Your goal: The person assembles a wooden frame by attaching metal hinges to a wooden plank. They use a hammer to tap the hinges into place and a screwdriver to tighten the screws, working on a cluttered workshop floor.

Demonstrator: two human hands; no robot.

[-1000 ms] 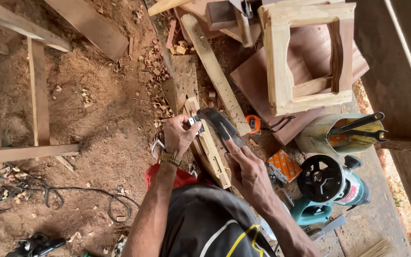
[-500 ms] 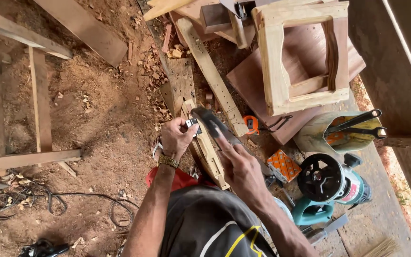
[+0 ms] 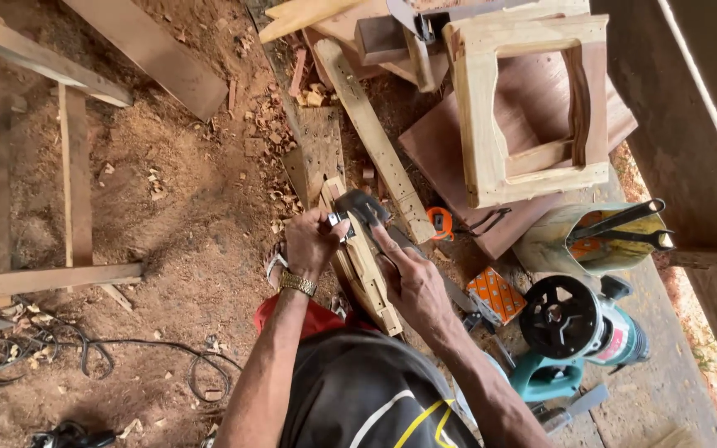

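Note:
My left hand, with a gold watch at the wrist, grips the far end of a pale jointed wooden piece that stands tilted between my hands. A small metal part shows at its fingertips. My right hand lies along the right side of the wood, fingers stretched over a dark flat metal tool pressed against the top of the piece. How the tool's lower part runs under my right hand is hidden.
A square wooden frame lies on reddish boards at the upper right. A bucket with long tools, an orange tape measure, an orange box and a teal power router sit to the right. Planks and cables lie on the sawdust floor at left.
My right hand and the dark tool have shifted slightly toward the far end of the wooden piece. My left hand keeps its grip in the same spot.

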